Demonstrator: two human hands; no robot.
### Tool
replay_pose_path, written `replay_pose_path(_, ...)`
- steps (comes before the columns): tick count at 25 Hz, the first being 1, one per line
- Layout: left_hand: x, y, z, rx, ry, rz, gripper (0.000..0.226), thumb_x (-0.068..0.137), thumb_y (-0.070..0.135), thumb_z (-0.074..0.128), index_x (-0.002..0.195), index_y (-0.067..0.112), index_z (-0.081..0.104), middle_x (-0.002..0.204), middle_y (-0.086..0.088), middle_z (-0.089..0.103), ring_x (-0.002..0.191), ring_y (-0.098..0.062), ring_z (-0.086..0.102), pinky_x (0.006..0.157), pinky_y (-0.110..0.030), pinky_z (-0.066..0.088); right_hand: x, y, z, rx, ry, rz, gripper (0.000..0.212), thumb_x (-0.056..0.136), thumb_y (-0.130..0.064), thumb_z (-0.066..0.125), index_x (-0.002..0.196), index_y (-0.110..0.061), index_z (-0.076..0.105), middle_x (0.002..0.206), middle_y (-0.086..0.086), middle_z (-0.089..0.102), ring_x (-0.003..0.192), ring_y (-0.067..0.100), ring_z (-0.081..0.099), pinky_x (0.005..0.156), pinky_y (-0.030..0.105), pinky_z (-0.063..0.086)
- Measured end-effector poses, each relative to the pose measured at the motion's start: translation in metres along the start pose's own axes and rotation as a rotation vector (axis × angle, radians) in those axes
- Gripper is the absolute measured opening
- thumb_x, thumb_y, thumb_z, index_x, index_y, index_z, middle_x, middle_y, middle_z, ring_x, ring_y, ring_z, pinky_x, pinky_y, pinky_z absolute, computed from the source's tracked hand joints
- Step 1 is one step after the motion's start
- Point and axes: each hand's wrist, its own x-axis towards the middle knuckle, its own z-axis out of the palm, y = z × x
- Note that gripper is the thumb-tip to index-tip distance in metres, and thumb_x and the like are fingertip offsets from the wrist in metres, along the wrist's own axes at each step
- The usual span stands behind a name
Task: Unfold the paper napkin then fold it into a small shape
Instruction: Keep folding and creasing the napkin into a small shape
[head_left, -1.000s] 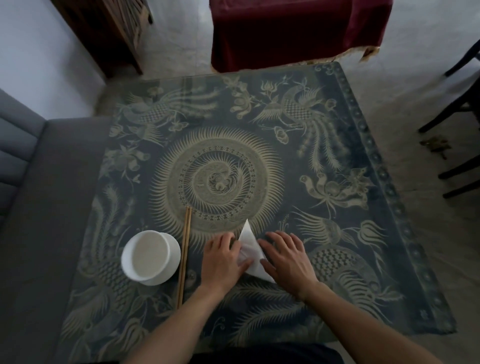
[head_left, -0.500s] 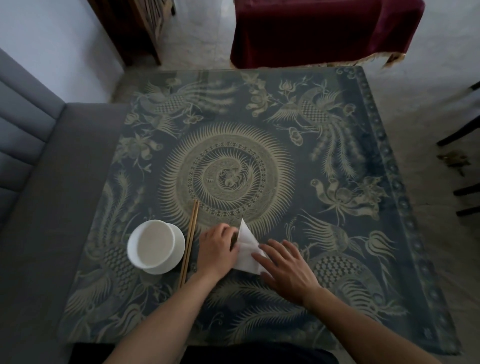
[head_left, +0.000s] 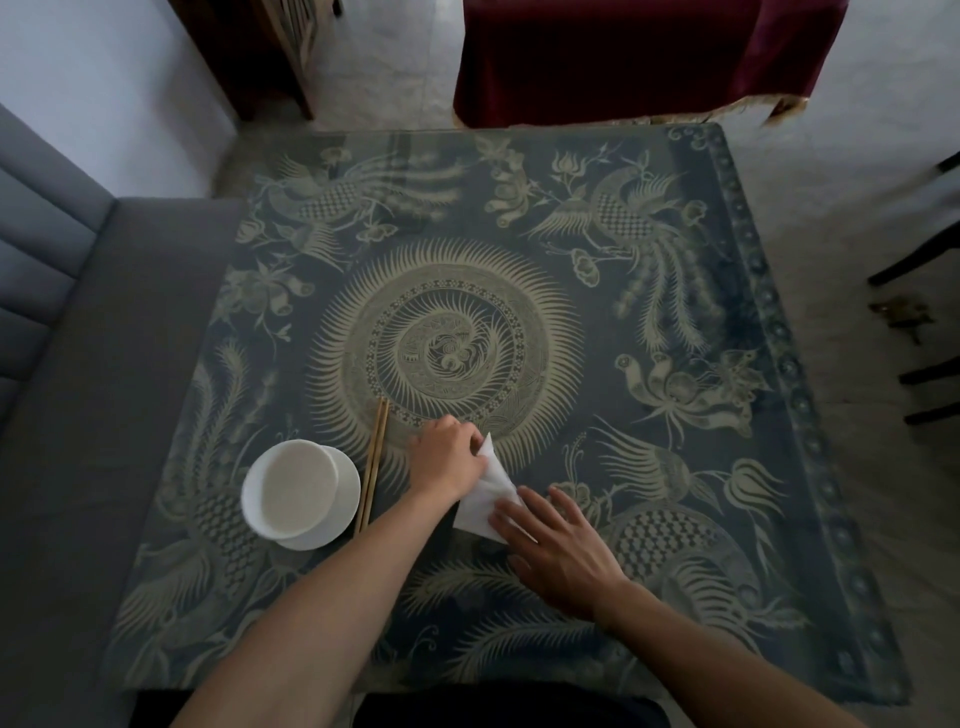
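A white paper napkin (head_left: 488, 493), folded into a narrow triangle with its tip pointing away from me, lies on the patterned table (head_left: 675, 260) near the front middle. My left hand (head_left: 448, 457) has curled fingers pinching the napkin's upper left edge near the tip. Flat on the napkin's lower right corner lies my right hand (head_left: 558, 551), its straight fingers pressing the paper down. Part of the napkin's lower edge is hidden under those fingers.
A white bowl on a white saucer (head_left: 300, 493) stands to the left of my hands. A pair of wooden chopsticks (head_left: 374, 462) lies between the bowl and my left hand. A grey sofa (head_left: 78, 364) borders the table's left side; dark chair legs (head_left: 930, 364) stand at the right.
My left hand has risen from lying flat on the napkin to pinching its upper edge near the tip. My right hand has slid toward me onto the lower corner.
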Motion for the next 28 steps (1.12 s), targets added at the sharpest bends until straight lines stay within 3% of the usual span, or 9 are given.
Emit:
replay_pose_path(6, 0.008, 0.011, -0.007, -0.193, -0.091, -0.030, 0.007, 0.089, 0.022, 0.065, 0.095, 0.021, 0.062, 0.102, -0.001, 0.068, 0.090, -0.019, 0.062, 0.081, -0.038, 0.052, 0.005, -0.006, -0.001, 0.007, 0.022, 0.047, 0.054, 0.083, -0.047, 0.067, 0.131, -0.023, 0.062, 0.136, 0.001, 0.061, 0.125, 0.024, 0.056, 0.101, 0.048, 0.048)
replay_pose_path(9, 0.007, 0.013, -0.010, -0.310, -0.156, -0.072, 0.021, 0.082, 0.013, 0.070, 0.096, 0.020, 0.056, 0.092, 0.001, 0.067, 0.086, -0.019, 0.064, 0.081, -0.041, 0.054, 0.007, -0.009, 0.002, 0.016, 0.040, 0.062, 0.054, 0.083, -0.045, 0.068, 0.131, -0.021, 0.062, 0.134, 0.002, 0.061, 0.124, 0.025, 0.057, 0.101, 0.048, 0.047)
replay_pose_path(11, 0.009, 0.012, -0.011, -0.342, -0.199, -0.103, 0.029, 0.080, 0.014, 0.073, 0.104, 0.020, 0.057, 0.096, 0.001, 0.066, 0.091, -0.021, 0.064, 0.084, -0.043, 0.053, 0.007, -0.009, 0.005, 0.024, 0.059, 0.062, 0.051, 0.086, -0.043, 0.062, 0.131, -0.020, 0.061, 0.134, 0.003, 0.060, 0.124, 0.026, 0.055, 0.102, 0.049, 0.047)
replay_pose_path(13, 0.011, 0.010, -0.012, -0.306, -0.240, -0.107, 0.029, 0.081, 0.019, 0.073, 0.107, 0.021, 0.060, 0.104, 0.000, 0.067, 0.097, -0.021, 0.063, 0.089, -0.044, 0.052, 0.007, -0.008, 0.006, 0.031, 0.080, 0.066, 0.049, 0.089, -0.042, 0.049, 0.131, -0.019, 0.061, 0.134, 0.003, 0.060, 0.124, 0.027, 0.055, 0.101, 0.049, 0.047)
replay_pose_path(16, 0.011, 0.006, -0.015, -0.214, -0.304, -0.075, 0.013, 0.081, 0.023, 0.072, 0.094, 0.026, 0.068, 0.099, 0.005, 0.069, 0.095, -0.018, 0.063, 0.093, -0.046, 0.050, 0.009, -0.009, 0.006, 0.048, 0.078, 0.084, 0.051, 0.089, -0.040, 0.043, 0.132, -0.018, 0.060, 0.133, 0.004, 0.061, 0.122, 0.028, 0.056, 0.100, 0.048, 0.047)
replay_pose_path(20, 0.010, 0.006, -0.020, -0.068, -0.277, 0.041, 0.004, 0.085, 0.021, 0.065, 0.084, 0.023, 0.062, 0.094, 0.001, 0.065, 0.090, -0.021, 0.062, 0.078, -0.039, 0.051, 0.010, -0.009, 0.009, 0.066, 0.066, 0.104, 0.053, 0.089, -0.040, 0.044, 0.135, -0.017, 0.057, 0.136, 0.006, 0.058, 0.123, 0.029, 0.055, 0.101, 0.049, 0.047)
replay_pose_path(24, 0.013, 0.006, -0.022, -0.084, -0.271, 0.090, 0.033, 0.088, 0.022, 0.063, 0.065, 0.028, 0.040, 0.073, 0.006, 0.052, 0.070, -0.016, 0.053, 0.055, -0.028, 0.034, 0.001, -0.005, 0.013, 0.069, 0.079, 0.080, 0.051, 0.093, -0.043, 0.039, 0.135, -0.020, 0.057, 0.138, 0.003, 0.056, 0.125, 0.026, 0.051, 0.103, 0.048, 0.045)
replay_pose_path(28, 0.013, 0.008, -0.023, -0.081, -0.273, 0.131, 0.034, 0.087, 0.024, 0.065, 0.066, 0.028, 0.040, 0.070, 0.009, 0.050, 0.070, -0.018, 0.054, 0.060, -0.032, 0.038, -0.011, -0.001, 0.020, 0.102, 0.127, 0.064, 0.046, 0.094, -0.040, 0.044, 0.133, -0.020, 0.055, 0.136, 0.003, 0.056, 0.123, 0.026, 0.048, 0.102, 0.048, 0.044)
